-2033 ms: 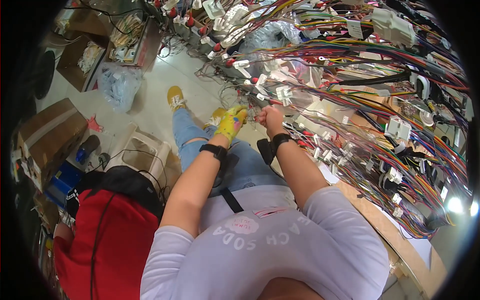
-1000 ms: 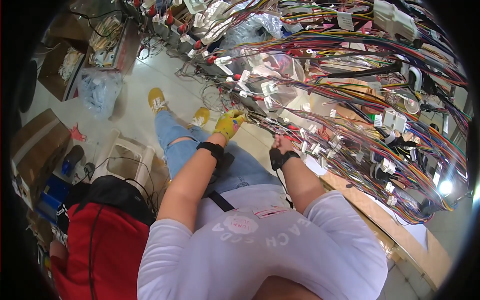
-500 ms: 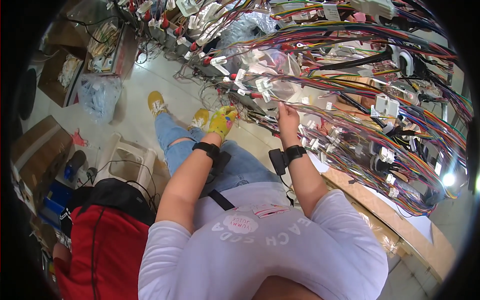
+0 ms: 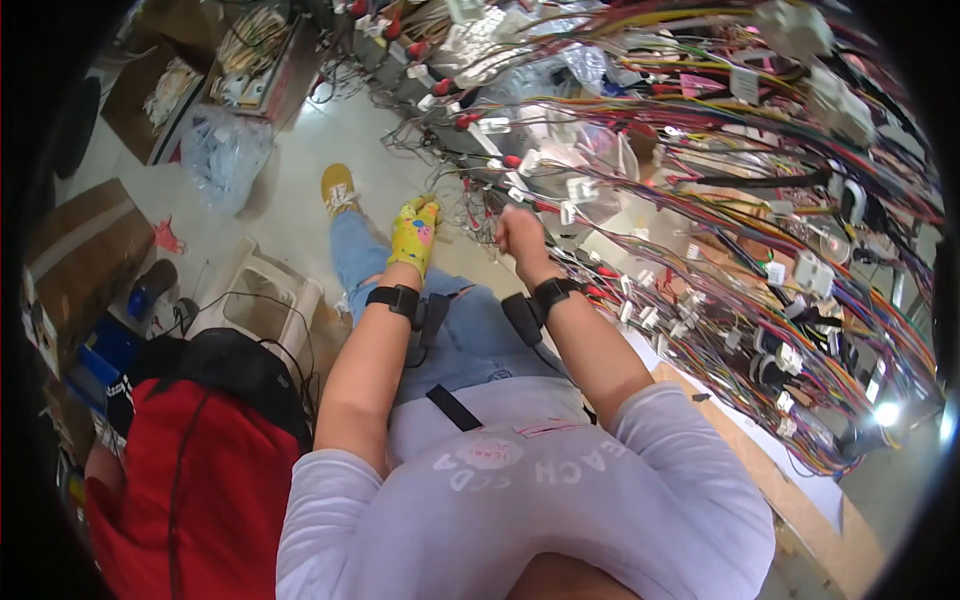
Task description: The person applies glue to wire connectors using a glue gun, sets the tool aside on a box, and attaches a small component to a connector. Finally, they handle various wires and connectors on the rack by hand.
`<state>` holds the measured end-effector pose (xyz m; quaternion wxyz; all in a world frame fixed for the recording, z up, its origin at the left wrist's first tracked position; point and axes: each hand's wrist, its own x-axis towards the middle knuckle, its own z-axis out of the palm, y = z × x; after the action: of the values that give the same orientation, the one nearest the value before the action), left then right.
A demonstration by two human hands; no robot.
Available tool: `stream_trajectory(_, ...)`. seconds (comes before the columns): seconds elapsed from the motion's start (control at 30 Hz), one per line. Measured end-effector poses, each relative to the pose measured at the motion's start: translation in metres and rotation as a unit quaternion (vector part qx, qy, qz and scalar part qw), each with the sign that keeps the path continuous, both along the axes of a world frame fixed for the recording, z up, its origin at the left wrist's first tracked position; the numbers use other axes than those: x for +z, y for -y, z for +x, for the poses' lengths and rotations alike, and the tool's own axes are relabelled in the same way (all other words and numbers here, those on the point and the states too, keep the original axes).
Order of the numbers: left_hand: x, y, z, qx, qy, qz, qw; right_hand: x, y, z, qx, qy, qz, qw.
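Note:
My left hand [image 4: 415,237], in a yellow glove with coloured spots, is held out over the floor in front of my legs. Its fingers are bent together, and whatever they hold is too small to make out. Close by on the right, my bare right hand [image 4: 522,242] is closed with the fingers curled in; any thing in them is hidden. It is beside the lower edge of a rack of wire harnesses [image 4: 640,205], bundles of many-coloured wires with white connectors. Thin loose wires [image 4: 462,205] hang between the two hands.
Cardboard boxes [image 4: 85,235] and a clear plastic bag [image 4: 225,160] are on the floor at left. A beige plastic stool [image 4: 262,290] stands near my left arm. At lower left is a person in red [image 4: 215,490]. A wooden board edge [image 4: 740,440] runs along the right.
My right hand has moved left, away from the white connectors, and its fingers have curled in. My left hand has shifted slightly left and up. The whole view has turned slightly.

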<state>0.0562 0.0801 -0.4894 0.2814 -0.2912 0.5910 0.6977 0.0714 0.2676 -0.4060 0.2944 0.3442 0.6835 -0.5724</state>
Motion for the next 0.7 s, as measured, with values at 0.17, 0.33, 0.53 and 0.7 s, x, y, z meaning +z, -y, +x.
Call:
stream_trajectory(0.17, 0.020, 0.028, 0.000, 0.114, 0.044, 0.083, 0.989, -0.033, 0.022, -0.033, -0.162, -0.130, 0.196, 0.958)
stream_trajectory(0.33, 0.022, 0.040, 0.003, 0.118, 0.057, 0.089, 0.987, -0.036, 0.012, -0.062, -0.240, -0.053, 0.155, 0.957)
stream_trajectory(0.53, 0.018, 0.038, 0.006, 0.105, 0.042, 0.090, 0.989, -0.029, 0.008, -0.047, -0.237, -0.006, 0.109, 0.965)
stream_trajectory(0.7, 0.013, 0.037, 0.002, 0.091, 0.039, 0.070, 0.993, -0.023, 0.018, -0.036, 0.001, 0.170, -0.046, 0.984)
